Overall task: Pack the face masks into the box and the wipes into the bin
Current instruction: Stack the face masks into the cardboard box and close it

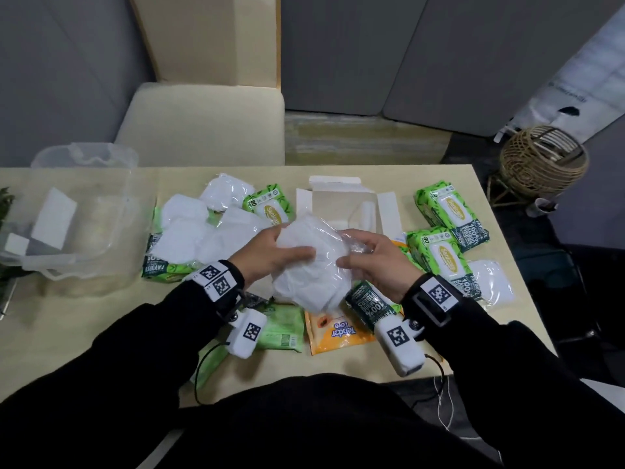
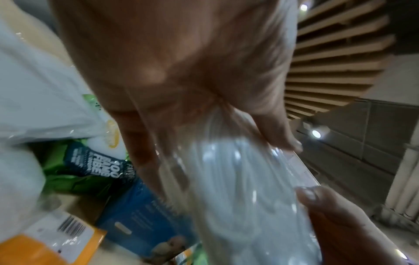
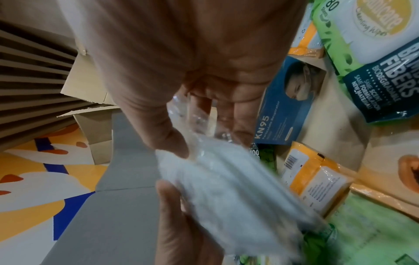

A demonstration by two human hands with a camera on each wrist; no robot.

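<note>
Head view: both hands held one mask pack (image 1: 313, 265) at mid-frame, above the worktop (image 1: 84, 326). The left hand (image 1: 274, 255) gripped its left side, thumb laid across the top; the right hand (image 1: 375, 262) pinched the loose film at its right edge. The box (image 1: 341, 204) stood open just behind the pack at upper centre, flaps spread, with what appeared to be one small white item inside. The bin (image 1: 77, 211) sat at the left edge, holding some white pieces but no wipes that could be made out. Further mask packs (image 1: 189, 228) lay heaped left of centre over a green wipes pack; more wipes (image 1: 439, 255) lay right of centre and along the near edge.

Left wrist view: blurred. The fingers (image 2: 278, 129) curled round the pack, and the right thumb (image 2: 317, 200) pressed on it at lower right.

Right wrist view: thumb (image 3: 158, 129) and fingers closed on crinkled film at the pack's end; a blue KN95 carton lay beyond, at right of centre.

Assessment: packing was barely begun. Nearly all masks and apparently every wipes pack remained on the worktop.
</note>
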